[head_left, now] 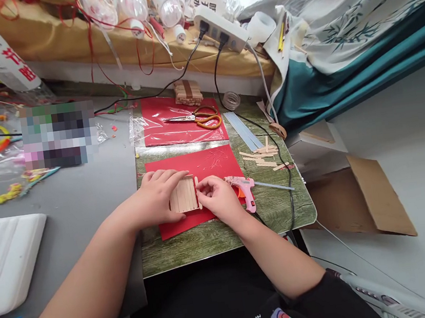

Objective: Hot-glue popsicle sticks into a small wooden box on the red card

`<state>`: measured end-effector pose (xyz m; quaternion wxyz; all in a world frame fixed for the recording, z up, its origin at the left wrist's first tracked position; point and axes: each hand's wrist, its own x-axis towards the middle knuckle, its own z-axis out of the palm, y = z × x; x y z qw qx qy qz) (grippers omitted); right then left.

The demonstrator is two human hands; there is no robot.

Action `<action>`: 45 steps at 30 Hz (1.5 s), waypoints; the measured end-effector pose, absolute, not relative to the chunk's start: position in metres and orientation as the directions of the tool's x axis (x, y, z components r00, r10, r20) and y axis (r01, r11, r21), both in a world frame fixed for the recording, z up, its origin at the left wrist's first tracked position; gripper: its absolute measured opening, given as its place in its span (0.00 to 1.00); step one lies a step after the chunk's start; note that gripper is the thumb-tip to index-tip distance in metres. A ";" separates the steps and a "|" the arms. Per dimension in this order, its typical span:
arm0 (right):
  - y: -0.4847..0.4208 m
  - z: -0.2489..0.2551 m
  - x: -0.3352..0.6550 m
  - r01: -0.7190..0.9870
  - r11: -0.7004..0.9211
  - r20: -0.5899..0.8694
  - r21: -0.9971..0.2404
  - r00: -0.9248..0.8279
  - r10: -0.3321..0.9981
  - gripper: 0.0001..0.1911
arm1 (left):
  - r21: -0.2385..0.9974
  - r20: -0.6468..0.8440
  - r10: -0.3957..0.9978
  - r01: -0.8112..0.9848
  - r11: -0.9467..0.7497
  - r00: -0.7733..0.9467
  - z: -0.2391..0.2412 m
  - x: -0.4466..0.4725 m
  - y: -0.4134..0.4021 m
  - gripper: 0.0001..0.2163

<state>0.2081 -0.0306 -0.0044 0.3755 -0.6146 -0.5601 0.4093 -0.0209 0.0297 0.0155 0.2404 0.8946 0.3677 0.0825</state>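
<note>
A small panel of wooden craft sticks point(184, 195), laid side by side, rests on a red sheet point(216, 163). My left hand point(162, 196) spans the panel's left side, thumb at the near edge and fingers at the far edge. At its right end, my right hand point(217, 197) pinches a single craft stick point(197, 181) that stands across the panel's direction; a narrow red gap shows between them. Just right of that hand lies a pink glue gun point(248, 190) with a glue stick point(273, 185) poking out of its back.
Scissors point(207, 118) lie on a wrapped red pack point(163, 134) behind, beside bundled sticks point(188, 92). Glue sticks point(243, 130) and loose craft sticks point(262, 157) are at right, crossed by a black cable point(291, 190). A power strip point(222, 29) sits on the ledge.
</note>
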 end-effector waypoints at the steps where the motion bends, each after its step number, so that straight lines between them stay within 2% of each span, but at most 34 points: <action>1: -0.029 -0.004 0.208 0.403 -0.077 -0.070 -0.912 0.033 0.997 0.07 | 0.491 -0.022 0.696 0.614 -0.617 0.717 0.016 -0.019 0.029 0.45; 9: -0.028 0.004 0.204 0.481 0.007 0.018 -0.877 0.017 1.000 0.08 | 0.492 0.024 0.707 0.607 -0.624 0.707 0.016 -0.012 0.025 0.44; 17: -0.026 0.004 0.204 0.491 -0.003 0.013 -0.871 0.029 0.999 0.08 | 0.490 0.020 0.724 0.625 -0.608 0.689 0.018 -0.008 0.021 0.44; 28: -0.029 0.003 0.200 0.467 0.048 0.072 -0.883 0.032 0.997 0.05 | 0.513 0.049 0.738 0.617 -0.597 0.673 0.015 -0.005 0.020 0.43; 37: -0.031 -0.004 0.204 0.435 0.036 0.060 -0.900 0.043 0.997 0.10 | 0.535 0.119 0.774 0.616 -0.578 0.622 0.011 0.017 0.016 0.42; 45: -0.032 -0.005 0.205 0.402 0.051 0.070 -0.914 0.033 0.997 0.08 | 0.511 0.149 0.790 0.638 -0.577 0.595 0.013 0.029 0.014 0.37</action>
